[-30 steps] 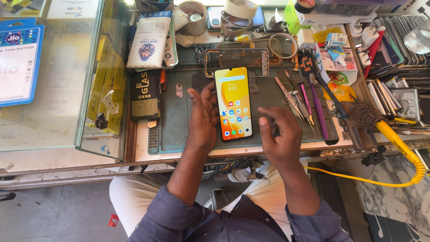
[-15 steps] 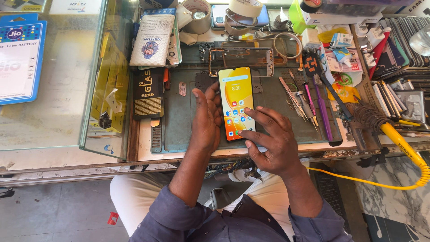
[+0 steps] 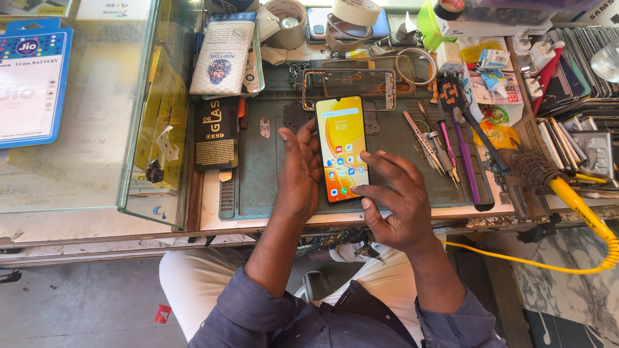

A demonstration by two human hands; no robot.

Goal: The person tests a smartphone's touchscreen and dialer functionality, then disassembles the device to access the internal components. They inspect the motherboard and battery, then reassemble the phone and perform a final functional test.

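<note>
A person seated at a cluttered repair bench works on a smartphone (image 3: 343,149) that lies flat, lit screen up, on a grey-green work mat (image 3: 258,180). The left hand (image 3: 298,169) rests along the phone's left edge, fingers loosely curled against its side, steadying rather than clamping it. The right hand (image 3: 394,201) hovers at the phone's lower right corner, fingers spread, thumb tip pressing near the bottom of the glass.

The phone looks thin, rigid and light, with a smooth glass face likely to slip and crack if dropped; its long side edges appear the safest place to hold it.

Just above the phone lies a bare phone frame (image 3: 348,89). To the right sit tweezers (image 3: 422,138) and a purple-handled tool (image 3: 465,164), and further right a yellow soldering iron (image 3: 574,203). Rolls of tape (image 3: 356,9) crowd the back of the bench.
</note>
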